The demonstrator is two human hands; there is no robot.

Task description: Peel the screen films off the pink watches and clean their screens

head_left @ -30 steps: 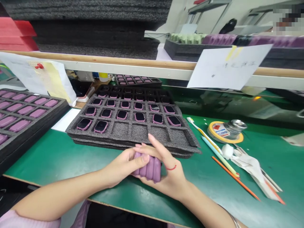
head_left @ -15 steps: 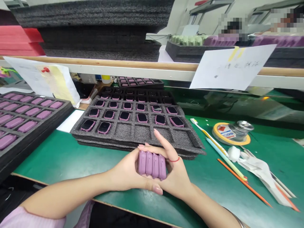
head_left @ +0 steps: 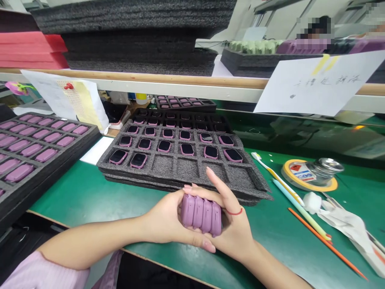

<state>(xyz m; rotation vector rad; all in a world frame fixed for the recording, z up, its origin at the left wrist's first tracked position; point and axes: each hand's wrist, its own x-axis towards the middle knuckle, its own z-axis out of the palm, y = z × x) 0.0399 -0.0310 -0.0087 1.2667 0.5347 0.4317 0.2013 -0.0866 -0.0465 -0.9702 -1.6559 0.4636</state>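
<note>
Several purple smartwatch cases, pressed side by side in a row, sit between my two hands above the table's front part. My left hand wraps their left end, its thumb running underneath along the near side. On the other end, my right hand closes round them, with one finger stretched up and away. Just beyond the hands lies a grey foam tray with purple-rimmed watches, dark faces up. Some pockets in its front row hold nothing.
At left stands another foam tray of purple cases. To the right lie a toothbrush, an orange stick, white tissue, a tape roll and a glass bottle. A shelf edge crosses overhead.
The view has shifted, so the trays and tools appear farther right. Both hands still hold the row of cases, which is turned slightly; its sides show at a different angle.
</note>
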